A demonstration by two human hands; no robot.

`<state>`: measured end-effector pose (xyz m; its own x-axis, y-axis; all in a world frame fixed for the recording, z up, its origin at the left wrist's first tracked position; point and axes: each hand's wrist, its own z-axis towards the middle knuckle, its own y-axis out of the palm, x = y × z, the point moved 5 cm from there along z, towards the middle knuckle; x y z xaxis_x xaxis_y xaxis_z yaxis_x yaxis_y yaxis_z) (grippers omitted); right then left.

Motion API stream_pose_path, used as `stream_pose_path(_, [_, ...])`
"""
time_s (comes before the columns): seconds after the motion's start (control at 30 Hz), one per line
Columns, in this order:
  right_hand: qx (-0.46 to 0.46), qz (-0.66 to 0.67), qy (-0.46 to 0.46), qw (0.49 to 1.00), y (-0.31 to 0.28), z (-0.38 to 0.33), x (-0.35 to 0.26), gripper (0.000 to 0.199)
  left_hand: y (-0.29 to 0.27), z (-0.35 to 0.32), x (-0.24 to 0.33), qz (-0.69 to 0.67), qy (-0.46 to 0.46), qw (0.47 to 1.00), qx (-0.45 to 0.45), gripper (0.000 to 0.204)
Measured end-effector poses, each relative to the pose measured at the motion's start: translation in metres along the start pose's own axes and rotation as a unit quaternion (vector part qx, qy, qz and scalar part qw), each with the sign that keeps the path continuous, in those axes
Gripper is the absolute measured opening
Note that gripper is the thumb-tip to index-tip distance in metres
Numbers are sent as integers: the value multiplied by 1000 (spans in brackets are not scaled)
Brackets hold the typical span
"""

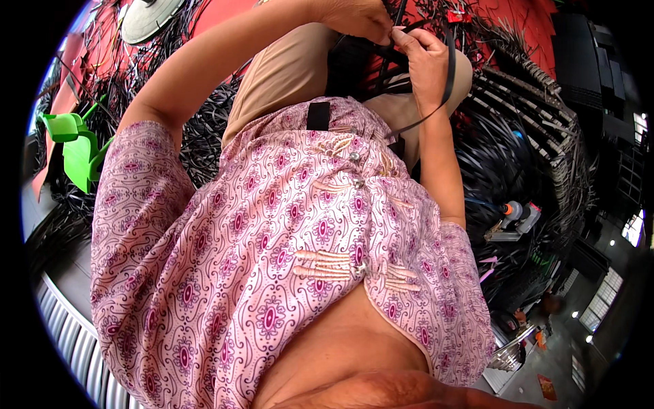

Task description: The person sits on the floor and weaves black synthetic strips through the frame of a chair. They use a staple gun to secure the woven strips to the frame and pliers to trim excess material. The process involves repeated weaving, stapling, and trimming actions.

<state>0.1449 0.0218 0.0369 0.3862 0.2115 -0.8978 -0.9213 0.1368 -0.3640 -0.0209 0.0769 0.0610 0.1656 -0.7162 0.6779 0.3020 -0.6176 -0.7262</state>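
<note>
Over my lap, at the top of the view, both hands meet on thin black plastic strips. My left hand pinches the strips from above with closed fingers. My right hand grips them just below, and one strip loops around its outer side and runs down past my wrist. My pink patterned blouse and tan trousers fill the middle of the picture. The far ends of the strips are hidden behind my hands.
Heaps of black strips lie around me on a red floor. A partly woven black basket frame stands right. A green plastic seat is left, a pale round disc top left, a grey hand tool right.
</note>
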Motion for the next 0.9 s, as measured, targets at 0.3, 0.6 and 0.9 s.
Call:
stream_pose_path(0.3, [24, 120, 43, 992, -3, 1, -13, 19, 9, 1, 10, 30, -36, 992, 113, 19])
stream_pose_path(0.6, [158, -310, -286, 893, -30, -32, -16, 22, 12, -8, 18, 85, 23, 977, 193, 21])
stream_pose_path(0.9, [140, -162, -206, 955, -58, 41, -67, 30, -72, 26, -2, -177, -86, 957, 212, 29])
